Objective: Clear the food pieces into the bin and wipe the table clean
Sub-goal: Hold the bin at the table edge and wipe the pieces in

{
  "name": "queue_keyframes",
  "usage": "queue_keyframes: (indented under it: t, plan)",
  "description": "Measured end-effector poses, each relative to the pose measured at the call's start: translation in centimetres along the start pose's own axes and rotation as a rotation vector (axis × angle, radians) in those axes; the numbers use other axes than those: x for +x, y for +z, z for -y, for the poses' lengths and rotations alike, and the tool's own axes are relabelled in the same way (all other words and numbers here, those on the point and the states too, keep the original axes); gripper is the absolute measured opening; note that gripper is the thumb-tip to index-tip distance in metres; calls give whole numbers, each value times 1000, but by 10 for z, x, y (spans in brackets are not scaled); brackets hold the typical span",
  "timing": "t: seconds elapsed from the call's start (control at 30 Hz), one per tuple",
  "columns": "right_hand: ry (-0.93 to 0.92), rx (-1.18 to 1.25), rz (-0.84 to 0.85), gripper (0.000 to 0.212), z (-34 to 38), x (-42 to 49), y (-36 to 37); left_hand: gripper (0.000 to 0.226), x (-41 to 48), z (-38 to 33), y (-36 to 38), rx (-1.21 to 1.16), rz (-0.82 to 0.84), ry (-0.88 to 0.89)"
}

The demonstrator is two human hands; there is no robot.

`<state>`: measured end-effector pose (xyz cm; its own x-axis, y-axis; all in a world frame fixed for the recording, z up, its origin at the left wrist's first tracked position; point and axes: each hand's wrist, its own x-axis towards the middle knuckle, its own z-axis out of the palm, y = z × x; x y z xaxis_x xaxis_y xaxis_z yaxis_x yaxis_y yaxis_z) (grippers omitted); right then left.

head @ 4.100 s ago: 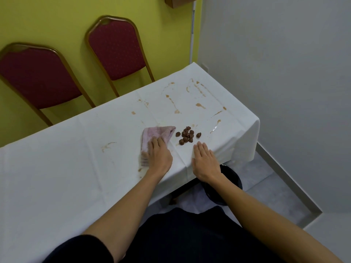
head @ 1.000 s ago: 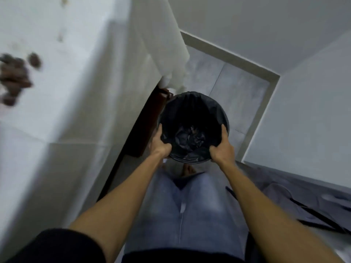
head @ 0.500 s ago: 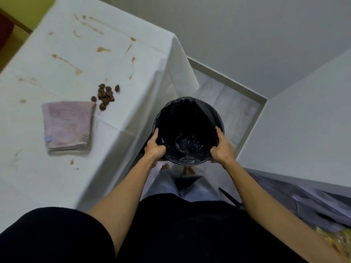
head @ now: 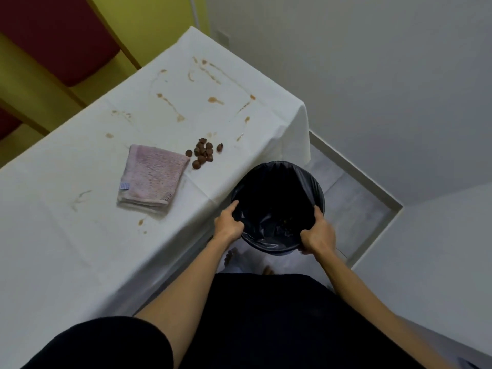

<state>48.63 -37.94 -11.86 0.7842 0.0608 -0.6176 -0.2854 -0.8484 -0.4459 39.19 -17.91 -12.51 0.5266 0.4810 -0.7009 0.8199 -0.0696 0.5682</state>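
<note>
Both hands, left [head: 228, 222] and right [head: 316, 237], curl their fingers over the rim of the black-lined bin [head: 277, 182], which holds dark scraps; food pieces [head: 203, 153] and a pink cloth [head: 151, 179] lie on the stained table [head: 66, 235].

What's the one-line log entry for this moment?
left hand, right hand: grip bin rim | food pieces: piled on table | cloth: folded beside them | stains: unwiped

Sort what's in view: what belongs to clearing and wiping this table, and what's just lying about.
Part of the job:
small brown food pieces
folded pink terry cloth
round black bag-lined bin, gripped by left hand and right hand
brown-stained white-clothed table

Just lying about:
red padded chairs with wooden frames
grey tiled floor
</note>
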Motion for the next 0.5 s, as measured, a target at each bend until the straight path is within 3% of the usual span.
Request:
queue_keyframes:
  t: [0.5]
  plan:
    - [24,135,-45,91,2,-43,13,79,-14,0,-26,63,-38,93]
